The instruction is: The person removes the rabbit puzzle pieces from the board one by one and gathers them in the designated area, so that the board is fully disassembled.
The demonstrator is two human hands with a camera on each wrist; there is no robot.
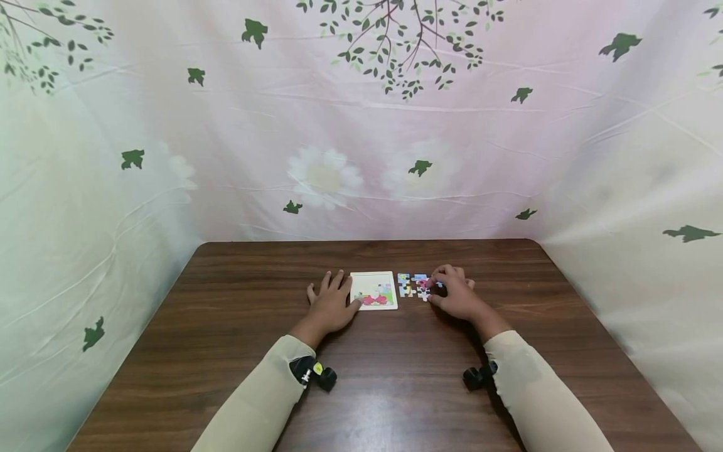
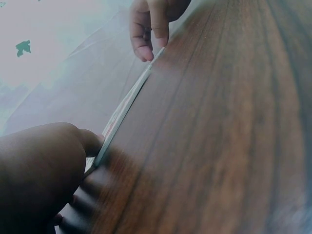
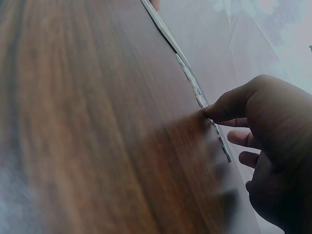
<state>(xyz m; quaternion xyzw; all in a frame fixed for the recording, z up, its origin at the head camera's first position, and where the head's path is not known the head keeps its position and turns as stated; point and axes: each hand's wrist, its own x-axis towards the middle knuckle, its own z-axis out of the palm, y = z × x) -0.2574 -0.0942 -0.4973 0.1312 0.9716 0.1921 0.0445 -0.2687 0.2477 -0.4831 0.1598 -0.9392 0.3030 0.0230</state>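
In the head view, a white-framed puzzle tray (image 1: 373,274) lies flat on the table, its picture partly pink and green. My left hand (image 1: 330,306) rests beside its left edge with fingers spread, and the thumb touches the tray's lower left corner. Right of the tray lie several colourful jigsaw puzzle pieces (image 1: 405,285). Over the rightmost ones is my right hand (image 1: 456,294), its thumb at their near side and its curled fingers at their far side. The right wrist view shows the right thumb (image 3: 226,108) against the thin row of pieces; the palm hides part of them.
The dark wooden table (image 1: 384,364) runs up to a pale fabric backdrop (image 1: 361,125) printed with leaves and flowers. A black wrist camera (image 1: 326,378) sits on the left sleeve, and another black wrist camera (image 1: 474,378) on the right.
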